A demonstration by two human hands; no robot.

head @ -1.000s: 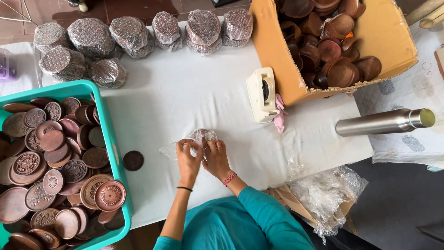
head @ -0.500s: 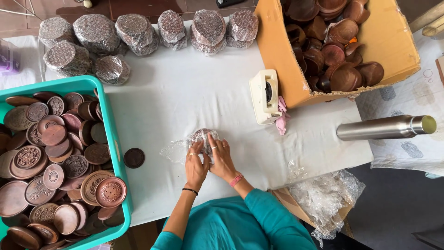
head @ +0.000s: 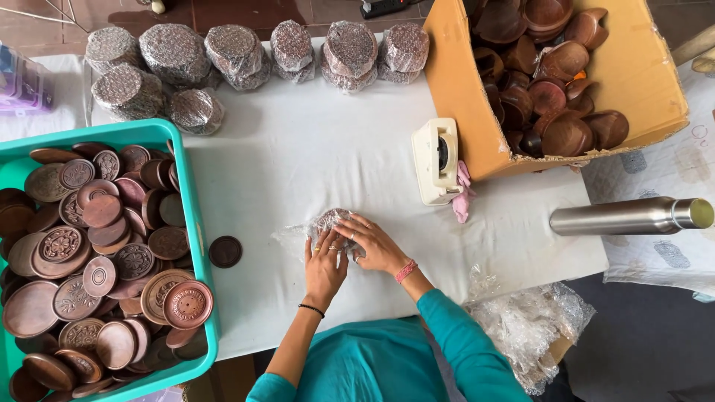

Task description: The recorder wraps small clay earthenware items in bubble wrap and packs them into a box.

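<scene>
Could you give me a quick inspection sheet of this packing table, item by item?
Surface: table under a white cloth.
Job's things: disc bundle in bubble wrap, pressed under both hands.
Clutter: teal crate of brown carved discs; one loose disc; wrapped bundles along the far edge; cardboard box of wooden bowls; cream tape dispenser; steel flask; spare bubble wrap.
Hands: left hand and right hand flat on the bundle.
Cables: nothing seen.
Surroundings: tiled floor beyond the table.

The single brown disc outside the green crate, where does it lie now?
In the head view, the brown disc lies alone on the white table, just right of the green crate and left of the left hand.
</scene>
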